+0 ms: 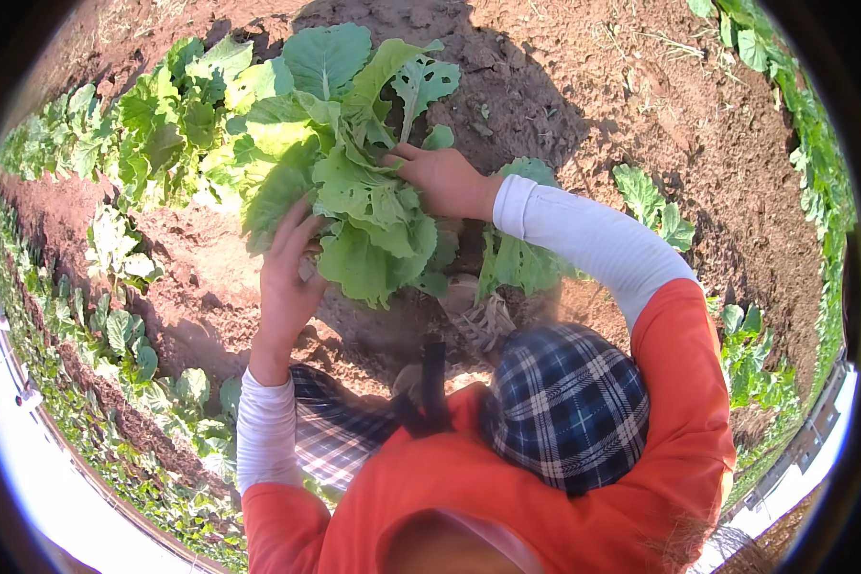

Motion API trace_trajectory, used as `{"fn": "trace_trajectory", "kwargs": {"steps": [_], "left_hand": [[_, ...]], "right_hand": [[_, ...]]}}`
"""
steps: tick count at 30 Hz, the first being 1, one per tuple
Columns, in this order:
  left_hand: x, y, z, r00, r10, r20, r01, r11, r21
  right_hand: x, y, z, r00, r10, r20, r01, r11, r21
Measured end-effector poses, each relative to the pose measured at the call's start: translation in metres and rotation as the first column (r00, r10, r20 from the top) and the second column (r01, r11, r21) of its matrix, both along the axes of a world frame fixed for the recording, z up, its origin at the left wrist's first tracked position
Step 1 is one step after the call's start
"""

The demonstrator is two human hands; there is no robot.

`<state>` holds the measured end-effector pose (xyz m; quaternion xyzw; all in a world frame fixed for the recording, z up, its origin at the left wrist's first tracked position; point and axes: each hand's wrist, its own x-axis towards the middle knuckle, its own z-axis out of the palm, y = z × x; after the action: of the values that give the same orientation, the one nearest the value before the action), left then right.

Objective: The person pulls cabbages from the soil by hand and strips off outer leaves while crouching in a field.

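In front of me stands a large leafy green vegetable plant (373,194), with broad, wavy leaves and small holes in several of them. My right hand (452,179) reaches in from the right, its fingers closed at the base of a pale-stalked leaf (423,82) riddled with holes. On the near left side, my left hand (290,262) rests against the outer leaves, fingers bent among them and thumb apart. Leaves hide its fingertips, so its grip is unclear. The plant's base is mostly covered by foliage.
More leafy plants (165,122) continue the row to the left. Another plant (520,258) grows beneath my right forearm. Brown soil (660,107) spreads to the right. My knee in plaid cloth (570,409) is close by, with dry leaves (491,319) beside it.
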<state>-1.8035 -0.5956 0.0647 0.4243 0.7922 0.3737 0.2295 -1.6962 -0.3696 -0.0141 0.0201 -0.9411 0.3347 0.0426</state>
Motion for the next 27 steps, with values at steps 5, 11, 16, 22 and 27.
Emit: {"fn": "trace_trajectory", "kwargs": {"steps": [5, 11, 16, 22, 27], "left_hand": [[-0.002, 0.002, -0.004, 0.996, 0.075, 0.047, -0.078, 0.995, 0.057], [-0.002, -0.001, 0.000, 0.996, 0.084, 0.014, -0.085, 0.993, 0.079], [-0.004, -0.014, 0.006, 0.997, 0.070, 0.044, -0.074, 0.994, 0.077], [-0.006, -0.024, 0.005, 0.994, 0.068, 0.085, -0.074, 0.995, 0.069], [-0.013, -0.021, 0.003, 0.989, 0.069, 0.131, -0.087, 0.987, 0.136]], "right_hand": [[0.002, -0.002, -0.013, 0.997, 0.013, 0.072, -0.015, 0.999, 0.029], [0.006, 0.011, -0.051, 0.968, -0.109, -0.228, 0.076, 0.986, -0.148], [0.016, 0.000, -0.038, 0.989, -0.131, 0.064, 0.132, 0.607, -0.783], [0.023, -0.006, -0.012, 0.934, -0.041, 0.354, 0.355, 0.007, -0.935], [0.031, 0.004, 0.012, 0.890, -0.164, 0.426, 0.368, -0.295, -0.882]]}}
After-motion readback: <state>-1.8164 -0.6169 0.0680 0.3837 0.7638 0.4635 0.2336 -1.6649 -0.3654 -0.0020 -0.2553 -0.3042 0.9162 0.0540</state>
